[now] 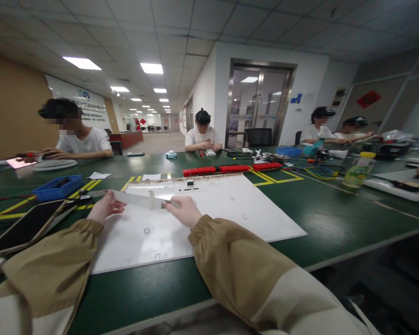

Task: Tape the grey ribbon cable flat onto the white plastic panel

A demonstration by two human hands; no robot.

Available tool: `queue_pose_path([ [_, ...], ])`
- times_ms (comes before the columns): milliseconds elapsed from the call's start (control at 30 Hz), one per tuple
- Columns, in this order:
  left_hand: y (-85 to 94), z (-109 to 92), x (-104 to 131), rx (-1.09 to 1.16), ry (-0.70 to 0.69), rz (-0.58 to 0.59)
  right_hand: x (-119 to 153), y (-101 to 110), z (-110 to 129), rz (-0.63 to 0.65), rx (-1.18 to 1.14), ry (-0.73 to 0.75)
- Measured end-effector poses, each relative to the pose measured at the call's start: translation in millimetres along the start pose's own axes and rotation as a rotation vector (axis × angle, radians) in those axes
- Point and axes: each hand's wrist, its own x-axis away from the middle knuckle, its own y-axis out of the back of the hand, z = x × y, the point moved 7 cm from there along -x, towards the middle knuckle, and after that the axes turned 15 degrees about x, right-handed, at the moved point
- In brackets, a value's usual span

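Observation:
A pale flat strip (134, 199) with fine lines along it, resembling a ribbon cable, is stretched between my two hands above a white board (226, 228). My left hand (104, 207) pinches its left end, with the other fingers loosely curled. At the strip's dark right end, my right hand (184, 210) is closed with thumb and finger together. A band of translucent tape (151, 200) crosses the strip near my right hand. On the board lie a small clear ring (146, 231) and, towards the far edge, a small black piece (190, 184).
A phone (24, 228) and a blue tray (57, 187) are on my left. Red strips (233, 168) lie beyond the board. To the right stand a yellow-capped bottle (359, 170) and a white power strip (398, 190). Several people sit around the green table (335, 228).

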Motion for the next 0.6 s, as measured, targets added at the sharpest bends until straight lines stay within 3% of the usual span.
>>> queue_pose_path([
  [167, 6.5, 3.4, -5.0, 0.079, -0.035, 0.017, -8.3, 5.9, -13.1, 0.058, -0.054, -0.043],
  [333, 14.3, -2.8, -3.2, 0.079, -0.136, -0.111, -14.1, 16.2, -34.9, 0.091, -0.058, -0.076],
  [600, 7.7, -5.5, 4.8, 0.036, -0.177, -0.112, -12.6, 23.0, -59.8, 0.114, 0.100, -0.046],
])
